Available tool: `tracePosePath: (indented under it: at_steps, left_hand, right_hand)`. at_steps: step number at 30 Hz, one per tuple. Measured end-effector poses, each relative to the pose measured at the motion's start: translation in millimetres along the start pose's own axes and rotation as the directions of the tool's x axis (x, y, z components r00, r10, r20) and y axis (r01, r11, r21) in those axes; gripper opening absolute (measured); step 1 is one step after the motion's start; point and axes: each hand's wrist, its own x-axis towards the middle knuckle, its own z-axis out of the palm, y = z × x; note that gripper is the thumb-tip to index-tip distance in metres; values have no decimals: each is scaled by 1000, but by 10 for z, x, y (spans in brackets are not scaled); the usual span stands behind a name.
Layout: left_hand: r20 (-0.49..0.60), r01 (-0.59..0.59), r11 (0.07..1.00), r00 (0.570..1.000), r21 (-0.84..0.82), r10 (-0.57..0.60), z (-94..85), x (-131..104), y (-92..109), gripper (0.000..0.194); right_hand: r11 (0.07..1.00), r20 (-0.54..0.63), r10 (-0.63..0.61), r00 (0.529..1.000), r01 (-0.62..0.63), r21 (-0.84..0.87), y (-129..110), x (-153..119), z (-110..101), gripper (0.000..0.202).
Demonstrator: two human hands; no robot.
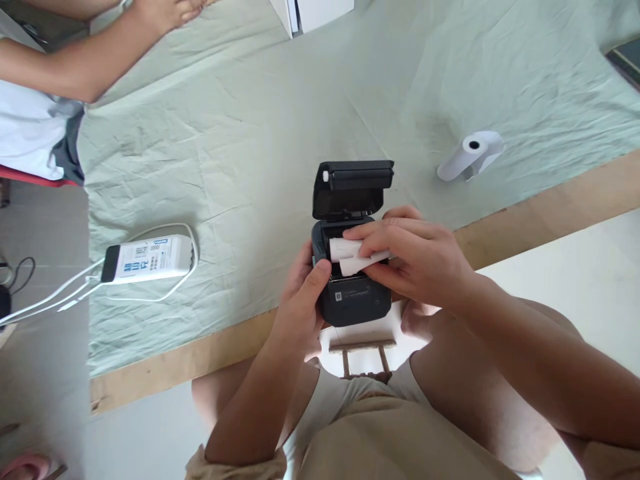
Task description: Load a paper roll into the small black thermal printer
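A small black printer [353, 297] stands at the near edge of the table with its lid [353, 185] flipped up and back. My left hand [300, 303] grips the printer's left side, thumb on its top. My right hand [415, 257] holds a white paper roll [350, 257] in the printer's open bay, fingers lying across the roll. A loose strip of paper sticks out below the roll.
A second white paper roll [470, 157] lies at the right on the pale green cloth [250, 133]. A white power adapter [147, 259] with white cables lies at the left. Another person's arm [90, 60] reaches over the far left corner. A white box [310, 13] stands at the far edge.
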Motion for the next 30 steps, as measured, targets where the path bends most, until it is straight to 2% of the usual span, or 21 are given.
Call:
tracePosePath:
  at_steps: [3, 8, 12, 16, 26, 30]
  left_hand:
    - [26, 1, 1000, 1000, 9, -1, -20, 1, -12, 43]
    - [-10, 5, 1000, 1000, 29, -5, -30, -7, -12, 40]
    - [-15, 2, 999, 1000, 40, -2, -19, -14, -3, 41]
    - [2, 20, 999, 1000, 48, -20, -22, -10, -10, 49]
    - [-10, 18, 999, 1000, 42, -17, -22, -13, -3, 43]
    - [15, 15, 999, 1000, 36, -15, -14, -10, 0, 41]
  right_hand:
    - [1000, 21, 13, 1000, -13, 13, 6, -10, -46, 24]
    - [995, 32, 24, 999, -27, 91, -12, -6, -33, 19]
    - [998, 50, 27, 998, -30, 54, -27, 11, -61, 19]
    - [999, 12, 10, 1000, -11, 47, -29, 19, -93, 19]
    - [997, -10, 37, 999, -36, 67, 21, -17, 14, 19]
    - [995, -20, 33, 999, -31, 93, 26, -19, 9, 18]
